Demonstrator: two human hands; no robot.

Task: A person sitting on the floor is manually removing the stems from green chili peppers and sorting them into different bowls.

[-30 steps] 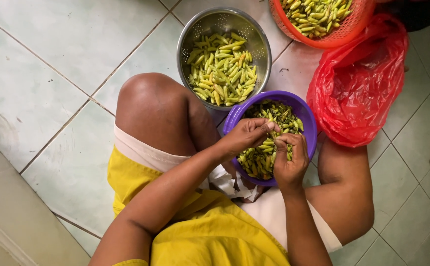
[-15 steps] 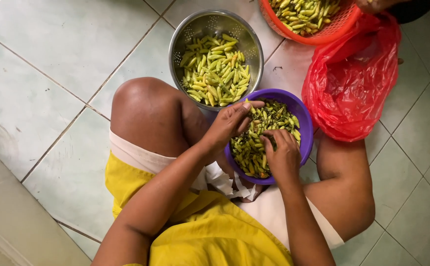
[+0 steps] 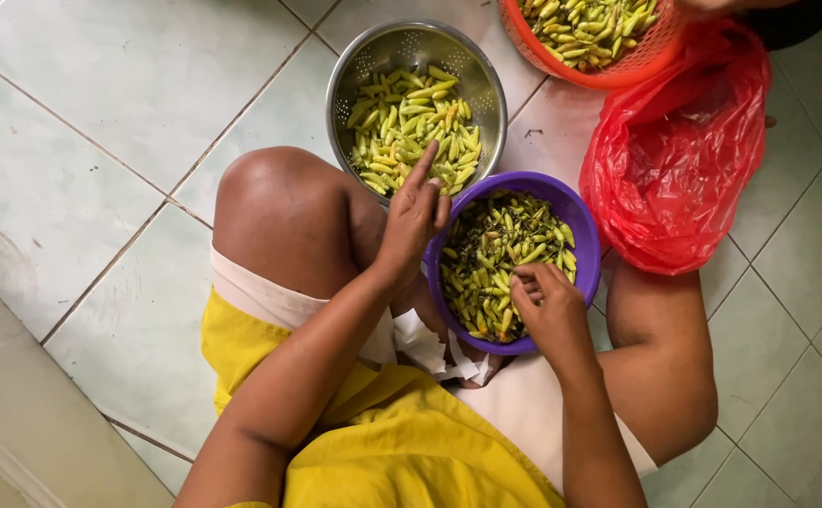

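Since a second ago, left hand (image 3: 414,218) has lifted toward the metal colander (image 3: 416,56), fingers loose and empty; right hand (image 3: 547,310) pinches chilies over the purple bowl (image 3: 575,218) — crowded against the knee, it could tip.

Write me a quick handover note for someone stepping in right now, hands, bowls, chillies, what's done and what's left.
Left hand: open, fingers stretched over the near rim of the steel colander, holding nothing that shows.
Right hand: fingers pinched among the chillies in the purple bowl; whether it grips one is unclear.
The purple bowl sits between the knees and holds green chillies mixed with dark stems. The colander beyond it holds a layer of clean-looking chillies. An orange basket of chillies and a red plastic bag are at upper right.
Done: the colander's layer. Left: most of the purple bowl.
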